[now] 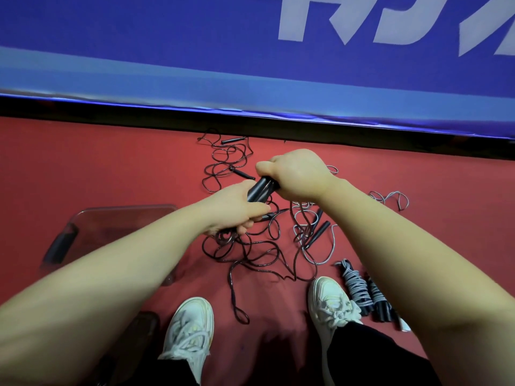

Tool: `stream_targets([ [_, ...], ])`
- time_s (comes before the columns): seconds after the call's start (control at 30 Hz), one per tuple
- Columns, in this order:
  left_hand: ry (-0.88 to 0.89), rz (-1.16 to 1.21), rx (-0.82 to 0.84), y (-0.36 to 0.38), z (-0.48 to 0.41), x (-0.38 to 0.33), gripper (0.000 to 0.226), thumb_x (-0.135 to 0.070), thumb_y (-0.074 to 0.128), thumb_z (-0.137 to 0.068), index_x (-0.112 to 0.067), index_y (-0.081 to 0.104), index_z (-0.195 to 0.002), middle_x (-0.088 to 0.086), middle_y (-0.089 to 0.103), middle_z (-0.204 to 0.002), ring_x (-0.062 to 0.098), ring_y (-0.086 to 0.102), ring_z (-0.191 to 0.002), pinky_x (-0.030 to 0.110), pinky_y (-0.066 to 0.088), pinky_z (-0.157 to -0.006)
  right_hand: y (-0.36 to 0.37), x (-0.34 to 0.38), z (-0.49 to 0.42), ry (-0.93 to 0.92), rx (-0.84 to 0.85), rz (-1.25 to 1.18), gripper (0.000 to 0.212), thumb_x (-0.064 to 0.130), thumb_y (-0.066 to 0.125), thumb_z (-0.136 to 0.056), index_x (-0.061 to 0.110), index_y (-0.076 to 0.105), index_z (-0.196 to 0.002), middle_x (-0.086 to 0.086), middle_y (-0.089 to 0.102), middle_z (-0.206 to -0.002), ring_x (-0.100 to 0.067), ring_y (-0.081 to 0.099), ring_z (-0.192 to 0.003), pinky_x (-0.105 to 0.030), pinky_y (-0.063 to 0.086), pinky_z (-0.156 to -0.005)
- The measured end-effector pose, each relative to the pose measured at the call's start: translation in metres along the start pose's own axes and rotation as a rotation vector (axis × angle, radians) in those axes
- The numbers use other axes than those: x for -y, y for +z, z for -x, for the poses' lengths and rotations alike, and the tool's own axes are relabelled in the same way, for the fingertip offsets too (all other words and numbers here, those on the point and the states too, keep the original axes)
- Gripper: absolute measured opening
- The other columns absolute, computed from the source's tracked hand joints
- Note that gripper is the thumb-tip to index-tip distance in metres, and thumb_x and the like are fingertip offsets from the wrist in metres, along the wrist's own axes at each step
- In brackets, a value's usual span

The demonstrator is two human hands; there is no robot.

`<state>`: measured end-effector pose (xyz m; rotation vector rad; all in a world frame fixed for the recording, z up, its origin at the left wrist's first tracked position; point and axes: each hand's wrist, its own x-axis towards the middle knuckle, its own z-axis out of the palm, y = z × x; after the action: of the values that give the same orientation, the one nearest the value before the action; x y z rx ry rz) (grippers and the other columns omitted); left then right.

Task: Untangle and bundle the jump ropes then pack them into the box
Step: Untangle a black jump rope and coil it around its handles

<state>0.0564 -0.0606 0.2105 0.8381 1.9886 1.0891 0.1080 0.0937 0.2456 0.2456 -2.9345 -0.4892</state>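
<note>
**Item: pair of black handles** [259, 189], jump rope, matt, cylindrical, held side by side as one bar between both hands and tilted, its upper end toward the right hand.

**Hands.**
- Left hand [237, 210]: forearm stretched forward, fingers curled round the lower end of the handles. A few loops of dark cord gather beneath the palm.
- Right hand [298, 174]: fist closed over the upper end, back of the hand toward the camera, wrist bent down.

**Below the hands.** Dark rope tangle [250, 254], thin glossy cord in loose overlapping loops on the floor. One long strand trails back toward the shoes.

**Below and right of the right hand.** Grey rope [320, 246], paler cord in open curls, mixed with the dark tangle. Two loose black handles [317, 229] lie among it.

**Beyond the left hand.** Another dark rope [225, 160], unwound, with a handle at its far edge.

**Beside the right forearm.** Bundled ropes [358, 288], two tight wound bundles lying next to each other, grey and dark cord wrapped round black handles.

**Left of the left forearm.** Box [117, 218], clear plastic, rounded corners, with a black latch [60, 243] on its near end. It stands apart from the ropes.

**Surroundings.** Red floor [111, 162], smooth. Blue banner [167, 51] with pale lettering runs along the far side. White laced shoes [189, 330] sit under the arms.
</note>
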Motion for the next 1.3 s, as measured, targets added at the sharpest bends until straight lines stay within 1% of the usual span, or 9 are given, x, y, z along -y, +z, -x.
stream_targets([
  [0.3,0.147,-0.06,0.014,-0.005,0.007,-0.01,0.017,-0.029,0.053,-0.096,-0.017,0.042,-0.101,-0.002,0.049,-0.065,0.013,0.041,-0.046,0.027,0.044,-0.047,-0.006,-0.009,0.004,0.052,-0.068,-0.151,0.016,0.02,0.049,-0.088,0.016,0.054,-0.103,-0.005,0.06,-0.08,-0.031,0.05,-0.069,-0.03,0.027,-0.052],
  [0.43,0.076,0.099,0.037,-0.004,0.008,-0.011,0.008,-0.027,0.045,-0.1,-0.02,0.04,-0.098,0.0,0.039,-0.064,0.008,0.031,-0.043,0.02,0.03,-0.039,-0.003,-0.011,0.001,0.042,-0.035,-0.237,0.024,0.026,0.054,-0.089,0.015,0.051,-0.11,-0.004,0.059,-0.079,-0.032,0.054,-0.074,-0.03,0.031,-0.056],
  [0.63,-0.11,0.339,0.128,-0.022,0.01,-0.003,0.018,-0.031,0.042,-0.101,-0.015,0.042,-0.108,-0.005,0.038,-0.056,0.003,0.025,-0.04,0.014,0.024,-0.033,-0.018,-0.031,0.007,0.064,0.199,-0.63,0.042,0.033,0.069,-0.082,0.021,0.058,-0.121,0.015,0.046,-0.068,0.0,0.044,-0.063,-0.011,0.031,-0.056],
  [0.77,-0.154,0.145,0.256,-0.024,0.017,-0.008,0.017,-0.029,0.046,-0.098,-0.014,0.043,-0.106,-0.006,0.037,-0.055,0.004,0.023,-0.04,0.014,0.023,-0.034,-0.02,-0.035,0.013,0.015,0.203,-0.731,0.037,0.032,0.068,-0.082,0.023,0.063,-0.117,0.017,0.053,-0.077,0.002,0.048,-0.07,-0.01,0.034,-0.064],
  [0.93,-0.136,0.027,0.309,-0.028,0.022,-0.018,0.017,-0.03,0.053,-0.095,-0.019,0.04,-0.094,-0.007,0.032,-0.053,0.004,0.022,-0.04,0.015,0.022,-0.034,-0.018,-0.035,0.021,-0.007,0.183,-0.851,0.04,0.025,0.056,-0.091,0.025,0.053,-0.131,0.038,0.052,-0.081,0.027,0.047,-0.083,0.004,0.029,-0.075],
  [1.0,-0.139,0.067,0.317,-0.031,0.022,-0.017,0.02,-0.032,0.052,-0.094,-0.018,0.038,-0.096,-0.007,0.029,-0.053,0.004,0.021,-0.04,0.015,0.02,-0.035,-0.019,-0.036,0.026,0.027,0.255,-1.078,0.034,0.028,0.051,-0.094,0.031,0.052,-0.127,0.036,0.059,-0.077,0.019,0.05,-0.075,-0.001,0.033,-0.074],
  [1.07,-0.139,0.14,0.307,-0.031,0.022,-0.015,0.02,-0.033,0.05,-0.094,-0.018,0.038,-0.1,-0.007,0.028,-0.052,0.003,0.02,-0.039,0.014,0.019,-0.034,-0.016,-0.036,0.027,0.056,0.233,-1.211,0.025,0.036,0.048,-0.096,0.037,0.06,-0.118,0.012,0.064,-0.081,0.002,0.047,-0.071,-0.014,0.036,-0.074],
  [1.23,-0.135,0.224,0.288,-0.033,0.018,-0.012,0.022,-0.036,0.049,-0.094,-0.015,0.041,-0.095,-0.005,0.028,-0.054,0.002,0.02,-0.037,0.013,0.019,-0.032,-0.018,-0.035,0.013,0.107,0.044,-0.823,0.02,0.031,0.055,-0.093,0.024,0.071,-0.103,0.017,0.065,-0.088,-0.006,0.06,-0.085,-0.031,0.048,-0.085],
  [1.3,-0.12,0.247,0.283,-0.033,0.018,-0.012,0.035,-0.049,0.046,-0.085,-0.016,0.043,-0.093,-0.004,0.027,-0.054,0.002,0.02,-0.037,0.012,0.019,-0.032,-0.02,-0.036,0.012,0.029,0.011,-0.721,0.023,0.029,0.059,-0.09,0.017,0.071,-0.106,0.022,0.053,-0.077,0.006,0.053,-0.077,-0.022,0.045,-0.079],
])
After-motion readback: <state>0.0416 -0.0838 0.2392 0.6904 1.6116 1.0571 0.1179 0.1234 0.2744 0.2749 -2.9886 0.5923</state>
